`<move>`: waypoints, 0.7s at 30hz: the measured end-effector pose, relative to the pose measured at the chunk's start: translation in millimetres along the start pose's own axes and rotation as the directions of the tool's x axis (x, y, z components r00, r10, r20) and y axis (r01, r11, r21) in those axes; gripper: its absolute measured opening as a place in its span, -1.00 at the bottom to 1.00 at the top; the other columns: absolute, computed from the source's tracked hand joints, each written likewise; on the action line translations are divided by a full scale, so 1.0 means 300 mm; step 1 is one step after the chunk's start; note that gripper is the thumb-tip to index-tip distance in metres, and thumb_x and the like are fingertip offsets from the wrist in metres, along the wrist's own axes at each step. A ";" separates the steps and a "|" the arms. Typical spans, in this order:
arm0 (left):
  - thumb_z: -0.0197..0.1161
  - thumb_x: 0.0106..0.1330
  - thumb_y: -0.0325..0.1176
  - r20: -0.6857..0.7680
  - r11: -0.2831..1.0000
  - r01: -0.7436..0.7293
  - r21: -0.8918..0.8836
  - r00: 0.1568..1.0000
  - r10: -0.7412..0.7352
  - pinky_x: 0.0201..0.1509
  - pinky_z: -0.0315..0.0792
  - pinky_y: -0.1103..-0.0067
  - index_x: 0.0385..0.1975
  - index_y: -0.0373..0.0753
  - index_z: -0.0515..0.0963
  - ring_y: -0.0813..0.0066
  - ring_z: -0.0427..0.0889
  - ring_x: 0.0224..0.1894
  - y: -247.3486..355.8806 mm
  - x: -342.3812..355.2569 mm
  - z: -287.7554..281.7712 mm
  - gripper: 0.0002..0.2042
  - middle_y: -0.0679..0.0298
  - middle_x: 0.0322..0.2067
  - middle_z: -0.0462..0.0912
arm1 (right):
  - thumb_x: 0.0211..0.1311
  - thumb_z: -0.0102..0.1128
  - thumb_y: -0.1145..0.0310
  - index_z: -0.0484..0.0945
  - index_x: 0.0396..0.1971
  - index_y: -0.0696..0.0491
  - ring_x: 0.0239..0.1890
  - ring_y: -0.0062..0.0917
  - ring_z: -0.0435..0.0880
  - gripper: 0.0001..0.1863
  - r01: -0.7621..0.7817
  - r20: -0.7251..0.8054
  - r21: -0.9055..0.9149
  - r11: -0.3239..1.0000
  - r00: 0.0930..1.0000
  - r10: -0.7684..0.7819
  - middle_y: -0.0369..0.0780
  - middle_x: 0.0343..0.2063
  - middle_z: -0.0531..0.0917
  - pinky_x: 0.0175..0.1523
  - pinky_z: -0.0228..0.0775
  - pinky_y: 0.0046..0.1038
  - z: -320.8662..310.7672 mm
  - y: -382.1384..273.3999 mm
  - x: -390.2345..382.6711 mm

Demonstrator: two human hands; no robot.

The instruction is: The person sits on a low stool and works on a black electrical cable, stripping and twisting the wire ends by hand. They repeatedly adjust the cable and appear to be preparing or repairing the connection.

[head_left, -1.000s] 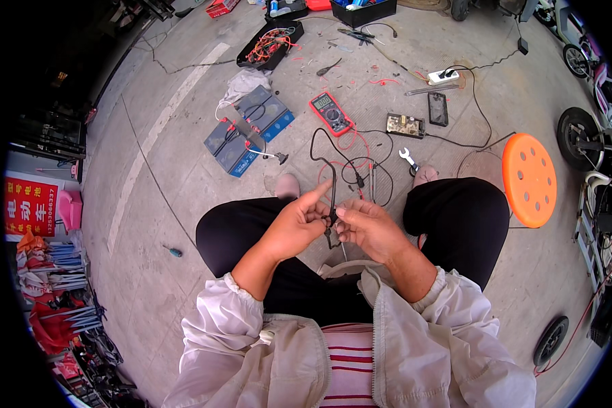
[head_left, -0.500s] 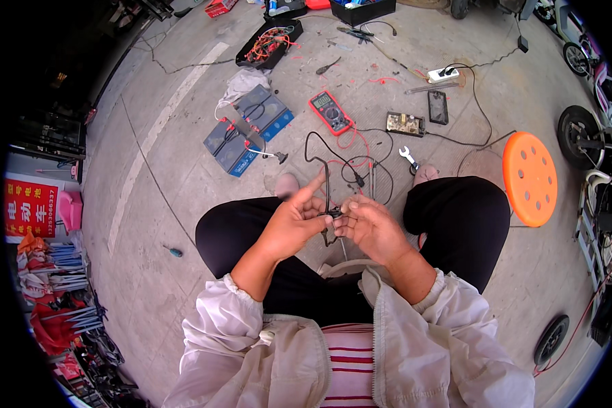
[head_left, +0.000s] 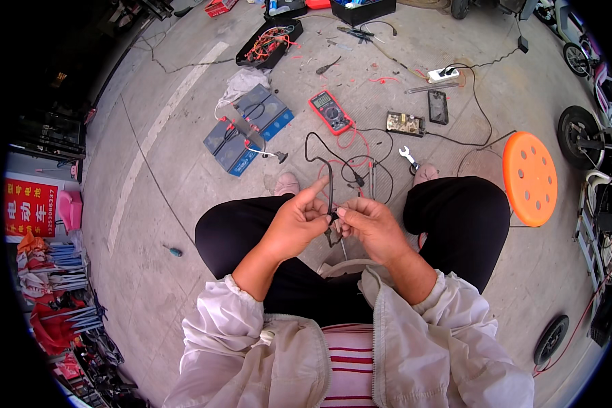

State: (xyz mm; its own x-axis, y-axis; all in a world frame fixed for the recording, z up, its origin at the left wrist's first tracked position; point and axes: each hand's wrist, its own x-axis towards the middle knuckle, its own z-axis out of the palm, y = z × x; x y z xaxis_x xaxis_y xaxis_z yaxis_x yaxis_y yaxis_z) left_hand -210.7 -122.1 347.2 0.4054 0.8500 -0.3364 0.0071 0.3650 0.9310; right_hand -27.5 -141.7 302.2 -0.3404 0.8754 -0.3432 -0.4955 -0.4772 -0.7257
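Between my knees, my left hand (head_left: 298, 219) pinches a black cable (head_left: 330, 178), its index finger stretched out along it. Closed close beside it, my right hand (head_left: 368, 228) grips the same cable with thumb and forefinger; the small dark part at the fingertips is mostly hidden. From my hands the cable loops up and forward toward a black plug (head_left: 360, 181) on the floor. Ahead lies a red multimeter (head_left: 331, 112) with its leads (head_left: 371, 170) trailing near that plug. An opened charger with a bare circuit board (head_left: 406, 123) sits to its right.
Two blue-grey batteries (head_left: 232, 145) stand front left. A wrench (head_left: 408, 158) lies by my right foot, and a black charger cover (head_left: 438, 107) and white power strip (head_left: 443, 75) lie beyond. An orange stool (head_left: 530, 179) stands at right, a screwdriver (head_left: 175, 251) at left. A wire-filled tray (head_left: 270, 45) is farther off.
My right hand's fingers have curled in more tightly, the thumb now pressing near the left fingertips. My left hand stays nearly in place, and the cable has shifted slightly.
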 end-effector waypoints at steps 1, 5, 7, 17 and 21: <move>0.13 0.20 -0.71 -0.024 1.000 -0.004 0.014 1.000 0.004 -0.26 0.32 0.78 0.40 -0.19 0.12 0.78 0.39 -0.37 -0.004 0.003 0.007 -0.29 0.44 -0.41 0.39 | 0.27 0.23 0.37 0.58 -0.35 0.14 -0.50 -0.72 0.50 -0.87 0.029 -0.030 -0.054 0.998 0.999 -0.031 -0.36 -0.52 0.57 -0.36 0.33 -0.66 0.005 0.001 -0.004; 0.11 0.21 -0.71 -0.101 0.996 -0.044 0.071 0.994 0.051 -0.32 0.28 0.81 0.39 -0.18 0.15 0.80 0.35 -0.43 -0.010 0.013 0.030 -0.31 0.47 -0.46 0.36 | 0.22 0.26 0.44 0.59 -0.36 0.17 -0.49 -0.73 0.49 -0.89 0.122 -0.093 -0.170 0.978 0.986 -0.139 -0.35 -0.51 0.58 -0.39 0.30 -0.65 0.044 -0.011 -0.022; 0.10 0.21 -0.71 -0.122 0.996 -0.048 0.074 0.991 0.057 -0.32 0.27 0.81 0.39 -0.18 0.16 0.80 0.35 -0.43 -0.014 0.017 0.033 -0.32 0.48 -0.46 0.36 | 0.17 0.29 0.47 0.60 -0.35 0.18 -0.48 -0.68 0.51 -0.89 0.221 -0.100 -0.343 0.913 0.958 -0.269 -0.31 -0.48 0.60 -0.39 0.33 -0.61 0.069 -0.019 -0.036; 0.12 0.21 -0.71 -0.148 0.985 0.028 -0.168 0.988 -0.053 -0.06 0.46 0.63 0.37 -0.18 0.19 0.65 0.51 -0.23 -0.001 0.016 0.000 -0.33 0.35 -0.29 0.51 | 0.08 0.29 0.53 0.62 -0.23 0.10 -0.28 -0.25 0.63 -0.79 0.419 0.131 -0.835 0.357 0.781 -0.611 -0.13 -0.27 0.60 -0.20 0.49 -0.34 0.091 -0.033 -0.071; 0.12 0.22 -0.70 -0.104 0.985 0.048 -0.169 0.992 -0.066 0.00 0.48 0.59 0.37 -0.23 0.18 0.61 0.52 -0.21 -0.015 0.017 -0.015 -0.34 0.33 -0.25 0.53 | 0.16 0.19 0.56 0.59 -0.21 0.15 -0.31 -0.39 0.64 -0.82 0.397 0.093 -0.789 0.469 0.832 -0.547 -0.17 -0.28 0.61 -0.24 0.48 -0.42 0.073 -0.032 -0.064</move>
State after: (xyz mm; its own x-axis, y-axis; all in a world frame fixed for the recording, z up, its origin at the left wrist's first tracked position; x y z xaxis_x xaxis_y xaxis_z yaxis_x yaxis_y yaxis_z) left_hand -212.8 -117.8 340.7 0.3065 0.8588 -0.4104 -0.1275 0.4644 0.8764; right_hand -33.8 -155.5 328.8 -0.0868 0.9821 0.1671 0.2632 0.1844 -0.9469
